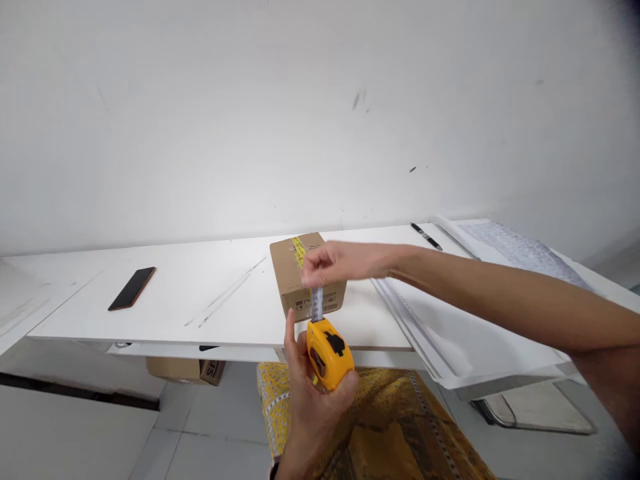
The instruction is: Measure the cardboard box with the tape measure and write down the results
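A small cardboard box (290,277) with a strip of yellow tape stands on the white table (200,300) near its front edge. My left hand (310,393) is wrapped round a yellow tape measure (329,352) just below and in front of the box. Its short blade (317,303) runs up the box's front face. My right hand (335,262) reaches in from the right and pinches the blade's end at the box's top front edge.
A dark phone (132,288) lies on the table at the left. A black pen (426,236) lies at the back right beside large white sheets (465,333). A cardboard box (185,370) sits on the floor under the table. Yellow patterned cloth (390,427) covers my lap.
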Demonstrator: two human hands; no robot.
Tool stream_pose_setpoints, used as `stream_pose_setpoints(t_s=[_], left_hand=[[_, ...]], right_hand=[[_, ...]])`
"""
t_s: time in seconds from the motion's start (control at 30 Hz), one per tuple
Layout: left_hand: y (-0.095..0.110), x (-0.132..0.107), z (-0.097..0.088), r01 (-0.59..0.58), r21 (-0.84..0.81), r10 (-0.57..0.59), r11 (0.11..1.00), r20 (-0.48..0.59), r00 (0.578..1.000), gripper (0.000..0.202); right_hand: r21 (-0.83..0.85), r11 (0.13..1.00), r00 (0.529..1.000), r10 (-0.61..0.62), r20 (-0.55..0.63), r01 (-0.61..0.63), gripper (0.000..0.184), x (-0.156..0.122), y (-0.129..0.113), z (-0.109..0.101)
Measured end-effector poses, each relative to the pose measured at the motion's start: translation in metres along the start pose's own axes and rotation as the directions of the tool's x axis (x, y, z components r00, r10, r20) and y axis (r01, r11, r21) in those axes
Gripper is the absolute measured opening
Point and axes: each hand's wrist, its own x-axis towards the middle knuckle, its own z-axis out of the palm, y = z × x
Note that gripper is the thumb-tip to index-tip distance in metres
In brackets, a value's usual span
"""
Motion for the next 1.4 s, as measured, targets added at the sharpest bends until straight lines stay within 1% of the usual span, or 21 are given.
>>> stream_pose_setpoints(t_s=[0.07,0.17,0.23,0.27,0.37,0.47,0.53,0.63,0.7,0.77,0.97,1.1,1.13,1.17,1.2,1.23,1.27,1.3,1.33,1.37,1.4], left_hand=[[0.001,-0.006,0.0,0.091,-0.079,-0.084,0.993,0.087,0.993,0.099],[0.005,-0.017,0.002,0.28,-0.215,-0.226,0.936,0.246,0.943,0.093],[0.009,-0.023,0.006,0.363,-0.284,-0.282,0.888,0.289,0.915,0.092],[0.011,-0.024,0.009,0.379,-0.307,-0.295,0.873,0.287,0.911,0.091],[0.018,-0.024,0.02,0.379,-0.339,-0.309,0.861,0.242,0.92,0.074],[0.022,-0.023,0.029,0.354,-0.357,-0.3,0.865,0.198,0.933,0.061],[0.024,-0.025,0.031,0.357,-0.377,-0.299,0.855,0.204,0.932,0.06],[0.024,-0.031,0.029,0.409,-0.41,-0.323,0.815,0.263,0.909,0.065],[0.023,-0.034,0.028,0.436,-0.427,-0.338,0.792,0.288,0.896,0.068],[0.023,-0.036,0.028,0.44,-0.433,-0.349,0.787,0.276,0.896,0.065],[0.026,-0.032,0.035,0.378,-0.46,-0.329,0.803,0.187,0.926,0.057],[0.025,-0.025,0.033,0.366,-0.458,-0.311,0.81,0.193,0.93,0.047],[0.025,-0.024,0.03,0.363,-0.447,-0.301,0.818,0.205,0.931,0.045],[0.025,-0.022,0.026,0.35,-0.433,-0.285,0.83,0.209,0.935,0.046],[0.025,-0.019,0.02,0.32,-0.414,-0.262,0.852,0.193,0.946,0.048],[0.025,-0.016,0.013,0.263,-0.385,-0.224,0.885,0.145,0.964,0.052],[0.024,-0.012,0.005,0.174,-0.341,-0.162,0.924,0.063,0.985,0.057],[0.022,-0.006,-0.004,0.063,-0.275,-0.078,0.959,-0.044,0.996,0.062],[0.02,0.0,-0.014,-0.051,-0.187,0.021,0.981,-0.157,0.987,0.066],[0.016,0.007,-0.023,-0.15,-0.096,0.121,0.984,-0.254,0.96,0.068],[0.012,0.015,-0.031,-0.201,-0.023,0.183,0.979,-0.322,0.929,0.068]], right_hand=[[0.025,0.999,0.985,-0.033,-0.167,0.038,0.043,0.016,0.0,-0.022],[0.0,1.0,0.911,0.023,-0.412,-0.026,0.042,0.048,0.011,-0.052],[-0.035,0.994,0.861,0.071,-0.504,-0.103,0.042,0.07,0.026,-0.064],[-0.044,0.991,0.849,0.087,-0.521,-0.128,0.042,0.08,0.035,-0.067],[-0.032,0.986,0.854,0.125,-0.505,-0.163,0.043,0.1,0.062,-0.068],[-0.014,0.989,0.868,0.124,-0.48,-0.15,0.042,0.108,0.08,-0.064],[0.032,0.992,0.89,0.125,-0.438,-0.123,0.037,0.11,0.087,-0.06],[0.143,0.986,0.92,0.129,-0.371,-0.081,0.034,0.108,0.092,-0.055],[0.214,0.975,0.921,0.133,-0.365,-0.056,0.037,0.107,0.095,-0.051],[0.254,0.967,0.914,0.13,-0.384,-0.03,0.04,0.106,0.098,-0.048],[0.267,0.964,0.899,0.113,-0.423,0.004,0.041,0.107,0.103,-0.045],[0.271,0.962,0.892,0.1,-0.441,0.026,0.045,0.108,0.101,-0.043],[0.276,0.96,0.877,0.091,-0.473,0.049,0.047,0.107,0.099,-0.045],[0.281,0.956,0.844,0.079,-0.531,0.088,0.05,0.103,0.097,-0.046],[0.286,0.949,0.792,0.07,-0.607,0.136,0.054,0.098,0.095,-0.049],[0.285,0.942,0.724,0.071,-0.686,0.178,0.058,0.092,0.094,-0.051],[0.28,0.938,0.653,0.084,-0.753,0.202,0.06,0.083,0.093,-0.053],[0.271,0.941,0.596,0.101,-0.796,0.204,0.061,0.072,0.093,-0.053],[0.258,0.949,0.568,0.113,-0.815,0.181,0.061,0.06,0.094,-0.052],[0.238,0.961,0.573,0.117,-0.811,0.14,0.061,0.047,0.096,-0.048],[0.206,0.974,0.605,0.11,-0.789,0.091,0.062,0.034,0.098,-0.042]])
